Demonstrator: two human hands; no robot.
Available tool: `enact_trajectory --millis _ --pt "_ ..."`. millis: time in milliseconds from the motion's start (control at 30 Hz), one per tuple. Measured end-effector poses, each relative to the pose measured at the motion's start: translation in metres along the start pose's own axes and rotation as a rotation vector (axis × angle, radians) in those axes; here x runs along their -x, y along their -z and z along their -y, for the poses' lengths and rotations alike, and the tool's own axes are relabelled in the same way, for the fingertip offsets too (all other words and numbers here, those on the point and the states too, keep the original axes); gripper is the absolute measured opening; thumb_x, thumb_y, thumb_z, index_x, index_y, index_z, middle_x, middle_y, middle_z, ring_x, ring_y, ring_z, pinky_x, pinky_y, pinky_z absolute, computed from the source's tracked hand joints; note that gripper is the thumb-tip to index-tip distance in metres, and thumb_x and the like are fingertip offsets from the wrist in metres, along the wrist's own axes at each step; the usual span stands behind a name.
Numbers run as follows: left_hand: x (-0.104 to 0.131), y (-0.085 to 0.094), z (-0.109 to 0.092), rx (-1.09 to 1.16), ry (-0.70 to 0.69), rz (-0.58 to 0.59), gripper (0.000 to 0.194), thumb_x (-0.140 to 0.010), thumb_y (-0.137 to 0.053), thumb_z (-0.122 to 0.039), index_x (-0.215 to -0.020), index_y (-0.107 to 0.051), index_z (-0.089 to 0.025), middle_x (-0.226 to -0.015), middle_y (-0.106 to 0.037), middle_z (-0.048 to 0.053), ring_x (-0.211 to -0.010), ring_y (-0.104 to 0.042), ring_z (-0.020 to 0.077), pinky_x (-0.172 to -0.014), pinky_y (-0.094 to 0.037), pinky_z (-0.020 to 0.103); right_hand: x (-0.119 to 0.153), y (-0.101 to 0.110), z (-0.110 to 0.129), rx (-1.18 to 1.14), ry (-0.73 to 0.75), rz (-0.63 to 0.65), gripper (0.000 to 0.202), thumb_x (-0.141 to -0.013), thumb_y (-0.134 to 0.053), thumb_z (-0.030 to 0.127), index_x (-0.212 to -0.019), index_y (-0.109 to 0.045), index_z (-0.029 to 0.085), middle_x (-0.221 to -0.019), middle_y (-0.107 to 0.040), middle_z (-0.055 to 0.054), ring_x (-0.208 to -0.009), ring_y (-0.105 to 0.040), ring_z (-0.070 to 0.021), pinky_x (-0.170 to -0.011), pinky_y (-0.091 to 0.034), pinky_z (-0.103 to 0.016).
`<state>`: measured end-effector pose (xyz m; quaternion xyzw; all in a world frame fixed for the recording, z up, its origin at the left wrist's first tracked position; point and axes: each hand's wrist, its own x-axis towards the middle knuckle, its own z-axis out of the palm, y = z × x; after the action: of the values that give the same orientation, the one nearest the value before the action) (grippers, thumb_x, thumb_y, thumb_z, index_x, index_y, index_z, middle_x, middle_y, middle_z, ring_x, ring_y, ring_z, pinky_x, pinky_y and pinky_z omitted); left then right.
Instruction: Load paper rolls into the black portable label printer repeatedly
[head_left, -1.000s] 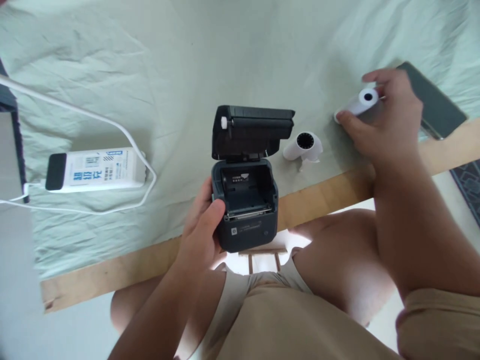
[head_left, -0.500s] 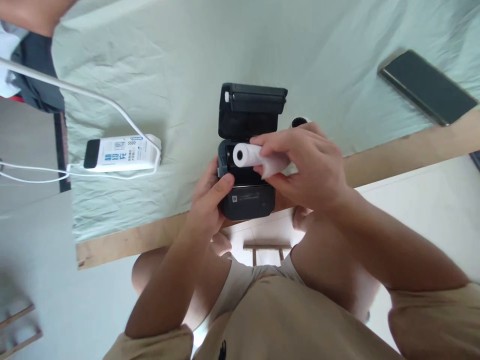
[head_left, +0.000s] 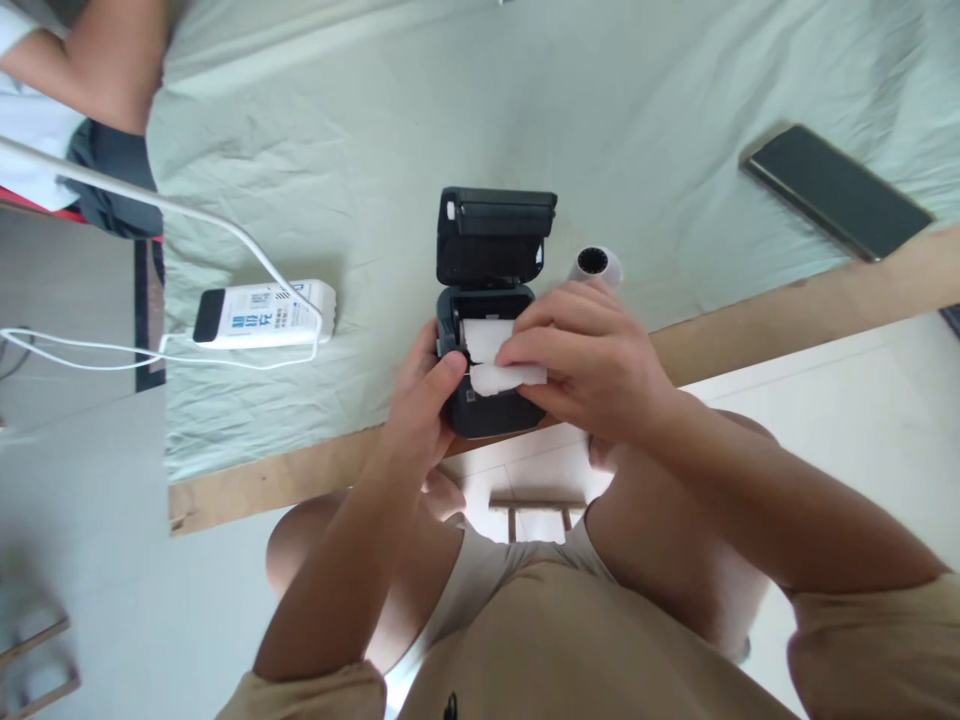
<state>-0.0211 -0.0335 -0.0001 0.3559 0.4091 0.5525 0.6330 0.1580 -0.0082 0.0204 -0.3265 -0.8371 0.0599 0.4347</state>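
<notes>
A small black printer-like device (head_left: 495,415) has its lid (head_left: 491,255) flipped up, at the near edge of the cloth-covered table. My left hand (head_left: 424,400) grips the device's left side, thumb on top. Inside the compartment lies a white paper roll (head_left: 484,338), its loose end (head_left: 499,379) hanging out over the front rim. My right hand (head_left: 581,355) pinches the paper at the right side of the compartment; its fingers partly cover the roll.
Just behind my right hand stands a white cylindrical object (head_left: 611,268) with a dark round end. A dark phone (head_left: 840,190) lies at the right. At the left are a white power bank (head_left: 277,313) with cables and another person's arm (head_left: 112,70).
The paper roll has gone down into the device's compartment, and its loose end now lies over the front rim. My right hand has moved slightly left and down. The view has shifted a little.
</notes>
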Motion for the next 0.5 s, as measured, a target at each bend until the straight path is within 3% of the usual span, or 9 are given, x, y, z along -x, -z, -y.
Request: enact_trajectory --millis 167,267,367,500 --pt "-0.001 0.005 0.005 -0.016 -0.024 0.031 0.050 -0.078 -0.083 -0.050 -0.114 -0.064 -0.021 -0.100 -0.075 0.004 -0.090 -0.075 0.0196 -0.064 -0.058 0.024 0.005 -0.002 0.002 -0.033 0.002 0.096 0.012 -0.089 -0.062 0.015 -0.084 -0.070 0.023 -0.094 -0.073 -0.002 -0.084 -0.062 -0.0169 -0.074 -0.040 -0.034" --pt "-0.002 0.009 0.009 -0.041 -0.042 0.027 0.060 -0.076 -0.084 -0.051 -0.123 -0.059 -0.024 -0.118 -0.072 0.006 -0.101 -0.074 0.0230 -0.078 -0.061 0.030 0.006 -0.001 0.001 -0.039 0.017 0.091 0.009 -0.092 -0.063 0.019 -0.088 -0.071 0.023 -0.093 -0.073 -0.002 -0.085 -0.063 -0.0176 -0.075 -0.040 -0.035" --pt "-0.002 0.013 0.011 -0.094 -0.010 0.036 0.073 -0.072 -0.088 -0.047 -0.132 -0.052 -0.026 -0.132 -0.066 0.009 -0.118 -0.068 0.0277 -0.096 -0.059 0.037 0.006 0.000 0.001 -0.062 0.027 0.104 0.012 -0.095 -0.064 0.032 -0.097 -0.070 0.022 -0.093 -0.073 -0.003 -0.087 -0.065 -0.0195 -0.075 -0.041 -0.036" --pt "-0.001 0.014 0.010 -0.207 -0.003 0.022 0.082 -0.068 -0.090 -0.041 -0.137 -0.049 -0.025 -0.136 -0.063 0.009 -0.127 -0.063 0.0316 -0.108 -0.053 0.045 0.006 0.001 0.003 -0.102 0.010 0.126 0.019 -0.096 -0.061 0.037 -0.103 -0.066 0.021 -0.090 -0.074 -0.003 -0.089 -0.067 -0.0203 -0.077 -0.043 -0.038"
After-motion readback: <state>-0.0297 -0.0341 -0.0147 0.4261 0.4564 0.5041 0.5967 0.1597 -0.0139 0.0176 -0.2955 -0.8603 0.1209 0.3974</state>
